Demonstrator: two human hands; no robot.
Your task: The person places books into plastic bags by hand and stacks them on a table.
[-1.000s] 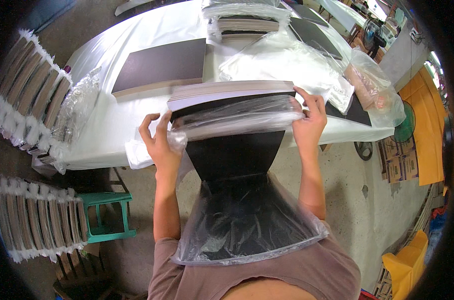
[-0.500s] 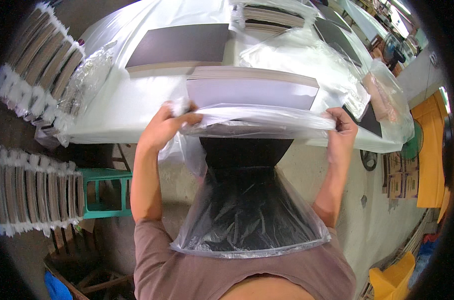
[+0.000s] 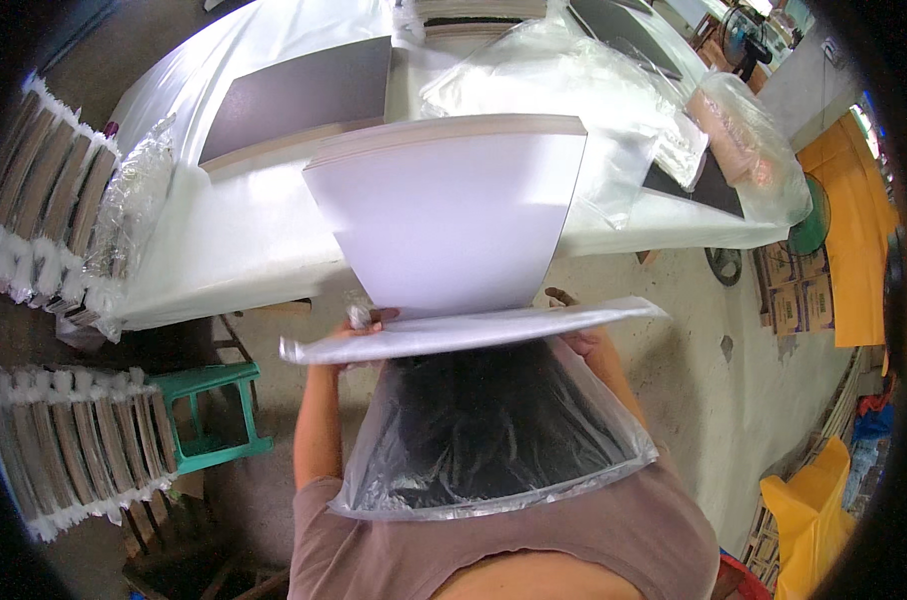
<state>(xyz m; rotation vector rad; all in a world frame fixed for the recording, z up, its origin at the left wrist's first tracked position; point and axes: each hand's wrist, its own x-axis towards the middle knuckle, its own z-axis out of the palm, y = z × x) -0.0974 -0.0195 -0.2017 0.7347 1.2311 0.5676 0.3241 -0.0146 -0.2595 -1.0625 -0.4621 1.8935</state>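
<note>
A stack of thin flat boards [image 3: 454,220] with a white face leans up from my lap toward the table's near edge. Its lower part sits inside a clear plastic bag [image 3: 494,440], where a black surface shows through the film. The bag's rolled mouth [image 3: 474,331] crosses the stack as a whitish band. At the left side my left hand [image 3: 372,320] is closed on the bag by the stack's edge, its fingertips over the white face. My right hand [image 3: 578,328] grips the bag at the other side, partly hidden behind the band.
The table [image 3: 214,250] under white sheeting carries a dark-topped board stack [image 3: 304,95], loose clear bags [image 3: 564,85] and a wrapped pinkish bundle [image 3: 739,130]. Wrapped stacks [image 3: 84,440] stand at left beside a green stool [image 3: 214,400]. A fan [image 3: 746,40] is at the far right.
Both hands have come down toward me and closer together, drawing the bag's mouth lower. Much more of the white face now shows above it. The view has shifted slightly.
</note>
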